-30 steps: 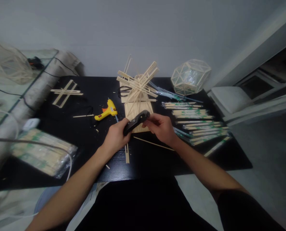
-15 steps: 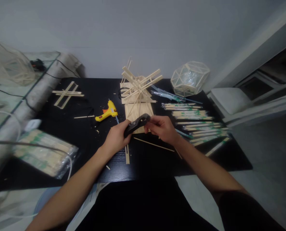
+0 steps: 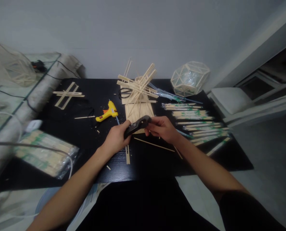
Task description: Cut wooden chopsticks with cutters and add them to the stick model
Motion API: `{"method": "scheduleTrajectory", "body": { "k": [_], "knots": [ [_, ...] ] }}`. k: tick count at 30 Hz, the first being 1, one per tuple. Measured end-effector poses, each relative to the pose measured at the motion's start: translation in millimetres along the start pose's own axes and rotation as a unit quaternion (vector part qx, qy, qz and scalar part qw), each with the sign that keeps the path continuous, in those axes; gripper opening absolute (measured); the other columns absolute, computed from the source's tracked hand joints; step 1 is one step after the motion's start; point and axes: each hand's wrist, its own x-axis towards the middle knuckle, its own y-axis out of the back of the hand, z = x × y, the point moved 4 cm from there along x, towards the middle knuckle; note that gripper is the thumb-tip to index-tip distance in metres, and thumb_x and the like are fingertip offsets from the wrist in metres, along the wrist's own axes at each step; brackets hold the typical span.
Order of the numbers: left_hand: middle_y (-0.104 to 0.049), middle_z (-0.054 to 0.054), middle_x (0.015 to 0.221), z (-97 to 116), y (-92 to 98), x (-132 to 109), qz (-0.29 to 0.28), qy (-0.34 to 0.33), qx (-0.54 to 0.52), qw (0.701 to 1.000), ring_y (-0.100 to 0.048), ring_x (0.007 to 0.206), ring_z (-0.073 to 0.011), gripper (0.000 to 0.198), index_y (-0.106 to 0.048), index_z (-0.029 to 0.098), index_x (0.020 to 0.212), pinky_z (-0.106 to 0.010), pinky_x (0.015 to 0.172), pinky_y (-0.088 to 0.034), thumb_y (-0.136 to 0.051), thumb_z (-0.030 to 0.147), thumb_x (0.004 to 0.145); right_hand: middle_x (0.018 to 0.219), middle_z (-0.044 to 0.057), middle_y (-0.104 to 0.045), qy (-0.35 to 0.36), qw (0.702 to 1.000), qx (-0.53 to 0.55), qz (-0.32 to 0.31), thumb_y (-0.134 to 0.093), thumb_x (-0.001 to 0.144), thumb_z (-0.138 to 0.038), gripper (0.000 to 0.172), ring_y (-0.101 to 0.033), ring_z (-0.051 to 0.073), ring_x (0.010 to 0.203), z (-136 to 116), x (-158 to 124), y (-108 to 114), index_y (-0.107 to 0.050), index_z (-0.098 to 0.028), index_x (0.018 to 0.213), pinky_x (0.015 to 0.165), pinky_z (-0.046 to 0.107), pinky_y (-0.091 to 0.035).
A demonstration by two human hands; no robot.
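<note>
My left hand (image 3: 116,137) is closed around the handle of a black hand tool (image 3: 135,126) with a curved head, its exact kind unclear. At the head end, the fingers of my right hand (image 3: 163,129) are pinched together; what they hold, if anything, is hidden. Just beyond the hands stands a windmill model (image 3: 141,86) built of thin wooden sticks, with crossed sails. Its flat stick base (image 3: 139,110) is partly covered by the tool. Left of it lies a yellow glue gun (image 3: 108,111), with a translucent glue stick projecting from its rear.
Bagged stick bundles (image 3: 193,114) lie at the right, below a faceted stick frame (image 3: 190,78). A stick cross (image 3: 68,94) is at the far left, and a large bag of sticks (image 3: 46,152) at the near left. One loose stick (image 3: 154,144) lies near the hands.
The windmill's sails have turned counterclockwise as seen from here. Both hands and the black tool stay in almost the same place.
</note>
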Motion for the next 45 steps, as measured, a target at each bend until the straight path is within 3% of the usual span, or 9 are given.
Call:
{"method": "scheduleTrajectory", "body": {
  "k": [7, 14, 26, 35, 42, 45],
  "knots": [
    [-0.048, 0.004, 0.061, -4, -2.3, -1, -0.006, 0.021, 0.022, 1.000, -0.051, 0.051, -0.0168, 0.013, -0.043, 0.026, 0.081, -0.026, 0.056, -0.034, -0.054, 0.019, 0.085, 0.069, 0.001, -0.068, 0.000, 1.000, -0.001, 0.023, -0.073, 0.092, -0.048, 0.034, -0.037, 0.004, 0.046, -1, 1, -1, -0.074, -0.014, 0.087, 0.040, 0.021, -0.024],
    [-0.053, 0.003, 0.063, -6, -5.3, 0, -0.022, 0.031, 0.010, 0.999, -0.053, 0.053, -0.0162, 0.010, -0.047, 0.025, 0.084, -0.026, 0.057, -0.036, -0.055, 0.020, 0.087, 0.071, 0.001, -0.069, 0.000, 0.999, -0.032, 0.041, -0.073, 0.091, -0.052, 0.039, -0.039, 0.004, 0.045, 0, 2, 0, -0.074, -0.013, 0.088, 0.039, 0.020, -0.023],
    [-0.062, -0.001, 0.081, 3, -0.7, 0, -0.031, -0.022, -0.051, 0.998, -0.060, 0.071, -0.0176, 0.005, -0.056, 0.023, 0.096, -0.028, 0.070, -0.044, -0.053, 0.023, 0.092, 0.069, 0.001, -0.069, 0.001, 0.999, -0.005, -0.040, -0.066, 0.097, -0.051, 0.039, -0.041, 0.004, 0.040, 0, 1, -2, -0.072, -0.012, 0.093, 0.037, 0.019, -0.023],
    [-0.052, 0.004, 0.067, 1, 2.0, 1, -0.038, 0.001, -0.038, 0.999, -0.048, 0.057, -0.0136, 0.010, -0.047, 0.024, 0.083, -0.025, 0.060, -0.036, -0.054, 0.016, 0.083, 0.067, 0.001, -0.068, -0.002, 0.999, -0.015, -0.034, -0.066, 0.097, -0.050, 0.039, -0.039, 0.004, 0.041, 0, 1, -1, -0.072, -0.012, 0.091, 0.038, 0.019, -0.024],
    [-0.049, 0.005, 0.065, -1, 0.0, 1, -0.059, 0.019, -0.062, 0.996, -0.046, 0.059, -0.0124, 0.011, -0.052, 0.021, 0.083, -0.024, 0.062, -0.036, -0.054, 0.026, 0.092, 0.068, 0.002, -0.069, -0.003, 0.999, -0.047, -0.009, -0.063, 0.097, -0.054, 0.043, -0.040, 0.005, 0.042, 1, 2, -1, -0.072, -0.013, 0.092, 0.039, 0.020, -0.026],
    [-0.053, 0.004, 0.068, -4, -3.0, 3, -0.077, 0.035, -0.100, 0.991, -0.049, 0.064, -0.0132, 0.021, -0.060, 0.019, 0.087, -0.025, 0.066, -0.039, -0.052, 0.036, 0.097, 0.070, 0.002, -0.069, 0.003, 0.999, -0.052, -0.005, -0.063, 0.097, -0.054, 0.041, -0.041, 0.005, 0.044, -1, 3, -1, -0.072, -0.014, 0.092, 0.041, 0.021, -0.026]
  ]
}}
